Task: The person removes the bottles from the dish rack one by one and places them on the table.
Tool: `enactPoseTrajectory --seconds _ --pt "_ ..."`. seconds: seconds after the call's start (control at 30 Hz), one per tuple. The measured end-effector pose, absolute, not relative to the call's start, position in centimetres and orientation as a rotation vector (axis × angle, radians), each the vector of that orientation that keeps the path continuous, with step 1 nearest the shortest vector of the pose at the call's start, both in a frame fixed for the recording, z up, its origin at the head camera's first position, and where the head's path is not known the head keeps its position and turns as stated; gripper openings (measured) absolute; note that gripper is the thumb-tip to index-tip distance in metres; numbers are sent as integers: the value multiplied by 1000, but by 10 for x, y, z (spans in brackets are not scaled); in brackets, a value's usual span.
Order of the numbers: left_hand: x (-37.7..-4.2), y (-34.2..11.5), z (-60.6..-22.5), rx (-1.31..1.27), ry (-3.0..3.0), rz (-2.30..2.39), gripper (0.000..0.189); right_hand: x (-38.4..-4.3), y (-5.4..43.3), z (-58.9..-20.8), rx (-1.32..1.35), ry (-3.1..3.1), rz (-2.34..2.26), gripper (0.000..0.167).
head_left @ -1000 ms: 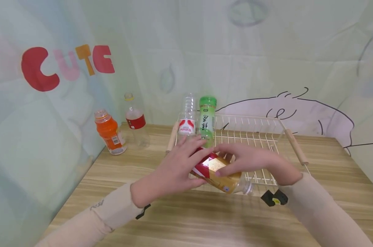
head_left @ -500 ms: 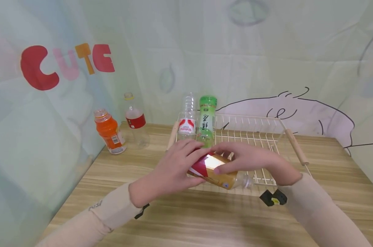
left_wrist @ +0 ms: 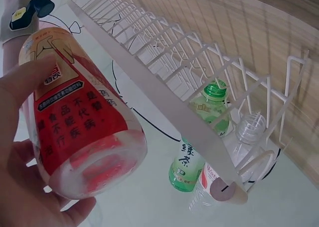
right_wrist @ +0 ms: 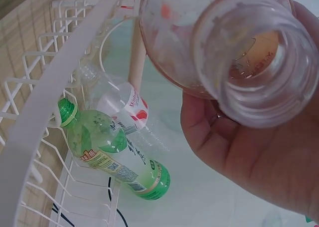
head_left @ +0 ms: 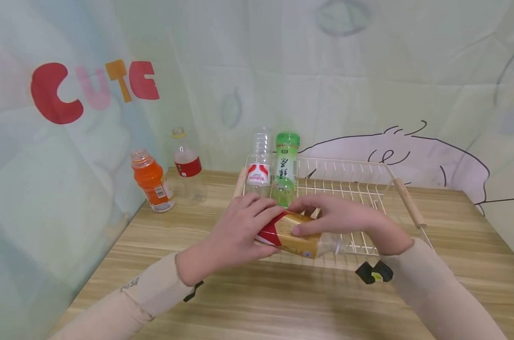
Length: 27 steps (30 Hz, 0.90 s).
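Observation:
Both hands hold a capless plastic bottle (head_left: 301,233) with a red and gold label, lying sideways above the front of the wire rack (head_left: 346,192). My left hand (head_left: 240,231) grips its base end. Farther along, my right hand (head_left: 335,215) holds its body near the neck, which points right. The open mouth (right_wrist: 254,62) faces the right wrist camera, and the base (left_wrist: 99,162) shows in the left wrist view. Inside the rack, at its left end, a green tea bottle (head_left: 285,170) and a clear water bottle (head_left: 259,174) stand neck down, side by side.
An orange-wrapped bottle (head_left: 152,182) and a clear bottle with a red label (head_left: 189,167) stand upright on the wooden table (head_left: 257,302), left of the rack. Wooden handles, such as the right one (head_left: 410,203), bound the rack's ends. Printed cloth hangs behind.
The held bottle has tipped closer to level, its neck end rising a little, and has shifted slightly left. Both hands keep their grip. The other bottles have stayed put.

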<state>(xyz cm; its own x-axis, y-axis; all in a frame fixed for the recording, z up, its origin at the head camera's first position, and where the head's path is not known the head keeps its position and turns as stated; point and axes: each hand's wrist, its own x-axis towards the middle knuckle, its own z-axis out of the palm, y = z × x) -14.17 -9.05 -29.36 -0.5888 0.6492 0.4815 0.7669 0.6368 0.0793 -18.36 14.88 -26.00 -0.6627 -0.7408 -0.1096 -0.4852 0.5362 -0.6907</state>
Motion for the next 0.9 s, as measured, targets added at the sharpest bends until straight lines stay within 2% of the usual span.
enactPoseTrajectory --seconds 0.57,0.9 --pt "-143 -104 -295 -973 -2423 -445 67 -193 151 -250 -825 2505 -1227 41" --pt "-145 -118 -291 -829 -2336 -563 70 -212 159 -250 -686 2506 -1464 44"
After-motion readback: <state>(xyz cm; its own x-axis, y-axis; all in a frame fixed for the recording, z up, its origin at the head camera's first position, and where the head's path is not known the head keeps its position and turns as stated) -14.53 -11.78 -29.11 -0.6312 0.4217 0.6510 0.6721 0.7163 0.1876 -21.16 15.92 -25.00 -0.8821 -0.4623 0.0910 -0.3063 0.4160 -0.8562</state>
